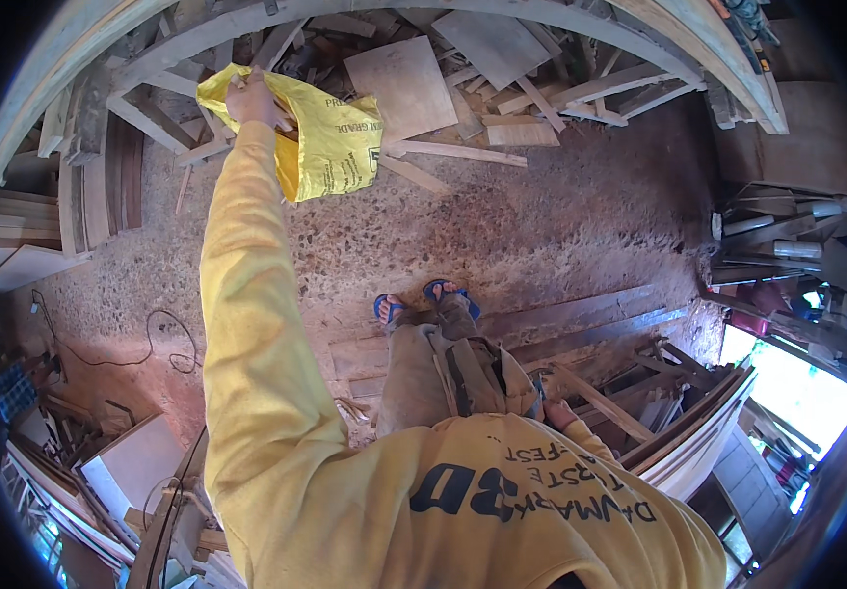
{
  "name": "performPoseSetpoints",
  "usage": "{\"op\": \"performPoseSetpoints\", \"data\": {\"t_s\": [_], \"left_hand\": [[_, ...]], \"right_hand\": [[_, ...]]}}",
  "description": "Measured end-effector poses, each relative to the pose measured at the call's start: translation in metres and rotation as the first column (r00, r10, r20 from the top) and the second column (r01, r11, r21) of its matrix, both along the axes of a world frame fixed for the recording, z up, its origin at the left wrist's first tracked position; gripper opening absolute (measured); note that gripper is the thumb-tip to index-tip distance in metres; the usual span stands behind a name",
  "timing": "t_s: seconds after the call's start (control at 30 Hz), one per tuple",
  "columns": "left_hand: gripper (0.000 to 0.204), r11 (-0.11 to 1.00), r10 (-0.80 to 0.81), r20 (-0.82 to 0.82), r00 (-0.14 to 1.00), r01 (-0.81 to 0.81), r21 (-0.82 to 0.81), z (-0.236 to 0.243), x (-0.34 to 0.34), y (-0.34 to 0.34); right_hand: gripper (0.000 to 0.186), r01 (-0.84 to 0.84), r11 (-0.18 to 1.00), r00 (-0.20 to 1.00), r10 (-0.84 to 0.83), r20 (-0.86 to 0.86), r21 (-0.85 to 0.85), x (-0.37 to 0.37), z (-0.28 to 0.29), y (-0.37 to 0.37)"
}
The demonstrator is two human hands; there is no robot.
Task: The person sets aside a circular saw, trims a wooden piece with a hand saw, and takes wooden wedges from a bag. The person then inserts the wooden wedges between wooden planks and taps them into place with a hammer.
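With my left arm stretched far out ahead, my left hand (252,102) is closed on the rim of a yellow plastic bag (337,142) with dark print. The bag hangs open-mouthed over the wood scraps; a pale strip shows at its mouth, too small to name. My right hand (560,415) is low by my right hip, next to a thin bluish object (538,385) at my trousers. Its fingers are mostly hidden, and whether it grips that object is unclear.
Beyond the bag lies a heap of wood offcuts with a flat square board (401,86). Curved wooden frames (561,31) arch over it. A black cable (149,339) loops on the floor at left. Planks (581,316) lie right of my feet; stacked timber (698,432) stands at lower right.
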State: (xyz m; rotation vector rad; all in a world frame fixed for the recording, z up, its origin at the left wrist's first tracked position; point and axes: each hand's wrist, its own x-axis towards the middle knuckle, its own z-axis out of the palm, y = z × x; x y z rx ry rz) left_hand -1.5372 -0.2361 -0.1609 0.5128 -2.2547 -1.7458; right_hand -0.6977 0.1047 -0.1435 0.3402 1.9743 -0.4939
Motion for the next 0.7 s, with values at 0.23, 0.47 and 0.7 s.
{"op": "performPoseSetpoints", "data": {"t_s": [0.23,0.47,0.7], "left_hand": [[0.064,0.994,-0.055,0.312,0.948,0.022,0.107,-0.009,0.021,-0.007],[0.068,0.953,0.104,0.295,0.950,-0.011,-0.302,-0.107,0.088,-0.056],[0.027,0.934,-0.257,0.493,0.831,0.081,0.349,-0.076,0.141,-0.010]], "right_hand": [[0.024,-0.011,1.000,0.993,0.009,-0.121,-0.010,0.017,-0.020,0.002],[0.019,-0.066,0.998,0.992,0.065,-0.108,-0.010,-0.009,-0.007,-0.005],[0.015,0.014,0.999,0.990,-0.007,-0.140,0.050,-0.010,0.007,-0.005]]}}
